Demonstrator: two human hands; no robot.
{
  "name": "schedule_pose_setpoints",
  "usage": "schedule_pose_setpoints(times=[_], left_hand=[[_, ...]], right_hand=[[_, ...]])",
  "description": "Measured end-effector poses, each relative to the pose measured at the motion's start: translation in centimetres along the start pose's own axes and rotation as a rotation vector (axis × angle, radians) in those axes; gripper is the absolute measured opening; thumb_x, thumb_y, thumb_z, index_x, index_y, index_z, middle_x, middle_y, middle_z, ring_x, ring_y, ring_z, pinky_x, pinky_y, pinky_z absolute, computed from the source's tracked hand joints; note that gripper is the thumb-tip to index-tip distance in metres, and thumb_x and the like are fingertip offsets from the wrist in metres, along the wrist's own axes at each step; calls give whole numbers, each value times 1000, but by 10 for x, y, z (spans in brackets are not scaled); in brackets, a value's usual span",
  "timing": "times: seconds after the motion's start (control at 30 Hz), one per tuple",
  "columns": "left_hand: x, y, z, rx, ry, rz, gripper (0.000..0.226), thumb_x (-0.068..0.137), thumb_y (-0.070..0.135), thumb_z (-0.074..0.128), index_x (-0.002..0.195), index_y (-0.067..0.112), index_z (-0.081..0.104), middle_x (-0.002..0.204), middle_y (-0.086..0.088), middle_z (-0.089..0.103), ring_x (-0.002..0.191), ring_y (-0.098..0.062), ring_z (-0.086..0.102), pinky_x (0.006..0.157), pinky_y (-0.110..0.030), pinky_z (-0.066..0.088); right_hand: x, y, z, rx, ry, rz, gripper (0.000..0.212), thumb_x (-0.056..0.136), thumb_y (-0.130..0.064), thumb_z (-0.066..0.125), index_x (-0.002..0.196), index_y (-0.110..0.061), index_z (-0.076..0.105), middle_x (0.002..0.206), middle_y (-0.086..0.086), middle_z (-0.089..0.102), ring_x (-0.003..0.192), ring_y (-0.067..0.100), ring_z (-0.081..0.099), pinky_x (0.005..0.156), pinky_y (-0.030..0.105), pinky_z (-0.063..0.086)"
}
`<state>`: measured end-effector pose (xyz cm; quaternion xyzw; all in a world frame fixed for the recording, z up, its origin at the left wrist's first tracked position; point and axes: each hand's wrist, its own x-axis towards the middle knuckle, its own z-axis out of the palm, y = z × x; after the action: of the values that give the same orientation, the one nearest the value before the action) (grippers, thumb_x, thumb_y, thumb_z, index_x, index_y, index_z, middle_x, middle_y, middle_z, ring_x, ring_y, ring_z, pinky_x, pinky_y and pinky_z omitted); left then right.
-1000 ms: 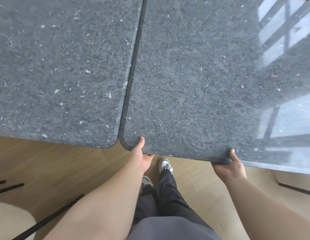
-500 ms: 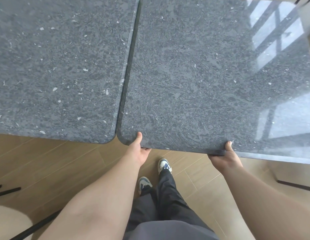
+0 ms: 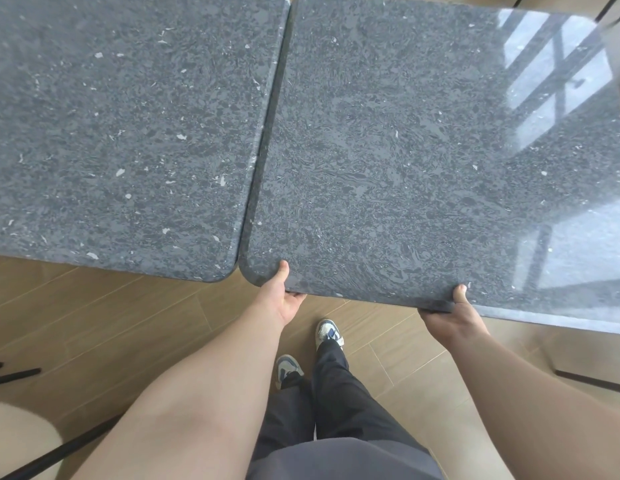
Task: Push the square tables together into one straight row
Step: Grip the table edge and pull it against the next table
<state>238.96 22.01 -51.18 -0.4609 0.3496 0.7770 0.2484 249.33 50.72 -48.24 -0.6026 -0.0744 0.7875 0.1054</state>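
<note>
While the two square tops sit side by side with only a thin dark seam between them, I judge the joining step nearly complete. The left table (image 3: pixel 121 140) fills the upper left of the frame; the right table (image 3: pixel 422 161) fills the centre and upper right. The seam runs from the top centre down to the lower centre. The two sides look touching or just short of it along most of that run; I cannot tell which.

Remaining work, as I read it:
1. The near edges are not flush. The right table's near edge lies lower in the frame than the left table's near edge, so the row is not yet straight.
2. The right table likely needs a small push away from me to line up the near corners.
3. Whether further tables wait outside the frame cannot be seen.

Hand pose:
- My left hand (image 3: pixel 284 299) grips the near edge of the right table close to its rounded lower-left corner, thumb on top, fingers curled under and out of sight.
- My right hand (image 3: pixel 450 313) grips the same edge further toward the lower right of the frame, thumb on top, fingers hidden beneath the slab.
- Both forearms reach forward from the bottom of the frame, well apart.

Wooden floor (image 3: pixel 94 323) shows below the tables.
</note>
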Motion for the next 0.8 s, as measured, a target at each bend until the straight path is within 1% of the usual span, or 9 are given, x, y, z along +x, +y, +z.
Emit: schedule_pose_setpoints(times=[0.13, 0.23, 0.3, 0.37, 0.47, 0.5, 0.57, 0.67, 0.8], left_hand=[[-4, 1, 1, 6, -10, -3, 40, 101, 25, 60, 136, 8, 49, 124, -19, 64, 116, -35, 62, 102, -55, 49], [-6, 2, 1, 15, -17, -8, 41, 101, 25, 59, 137, 8, 48, 126, -19, 63, 109, -34, 63, 98, -53, 51], [-5, 2, 0, 15, -18, -5, 43, 101, 26, 59, 138, 8, 47, 129, -19, 62, 111, -34, 63, 98, -53, 51], [-4, 1, -1, 15, -16, -5, 44, 101, 25, 60, 139, 7, 47, 129, -19, 62, 116, -34, 62, 99, -53, 51], [-2, 0, -2, 22, -6, -5, 41, 100, 26, 60, 135, 7, 49, 123, -19, 64, 110, -33, 64, 92, -52, 54], [-1, 0, -3, 25, -4, -4, 40, 100, 26, 61, 134, 7, 49, 121, -19, 65, 108, -33, 64, 92, -52, 54], [2, -1, -4, 30, -4, -2, 38, 100, 26, 61, 131, 8, 50, 118, -18, 65, 106, -32, 65, 97, -52, 53], [3, -2, -5, 31, -5, 2, 36, 99, 26, 62, 128, 8, 50, 117, -18, 65, 106, -32, 65, 103, -55, 50], [1, -2, -5, 26, -7, 4, 36, 100, 25, 62, 129, 7, 50, 123, -19, 64, 115, -34, 63, 103, -54, 50]], right_hand=[[0, 0, -2, -2, -8, -6, 34, 92, -36, 71, 118, -14, 64, 111, 4, 73, 106, 25, 68, 88, 44, 55], [0, 0, -3, -3, -14, -4, 32, 93, -36, 70, 116, -14, 64, 111, 5, 73, 105, 25, 68, 81, 45, 54], [1, 0, -4, -4, -24, 6, 32, 94, -36, 69, 115, -13, 64, 111, 7, 73, 105, 26, 68, 79, 46, 54], [2, 0, -6, -2, -31, 14, 34, 95, -37, 68, 117, -12, 63, 114, 8, 73, 107, 27, 68, 86, 45, 55], [4, -1, -8, -5, -41, 17, 36, 96, -37, 65, 120, -11, 63, 117, 9, 72, 109, 27, 67, 96, 43, 53], [5, -1, -9, -3, -46, 22, 36, 96, -37, 65, 121, -10, 63, 117, 10, 71, 110, 27, 67, 97, 43, 52], [5, -2, -10, 2, -55, 27, 36, 96, -36, 66, 119, -9, 62, 116, 11, 72, 109, 28, 67, 96, 44, 53], [4, -2, -11, -6, -58, 24, 34, 97, -36, 64, 116, -8, 62, 113, 12, 72, 107, 29, 67, 89, 44, 54], [3, 0, -12, -6, -60, 24, 34, 98, -34, 63, 120, -8, 61, 116, 12, 70, 109, 29, 66, 94, 43, 52]])
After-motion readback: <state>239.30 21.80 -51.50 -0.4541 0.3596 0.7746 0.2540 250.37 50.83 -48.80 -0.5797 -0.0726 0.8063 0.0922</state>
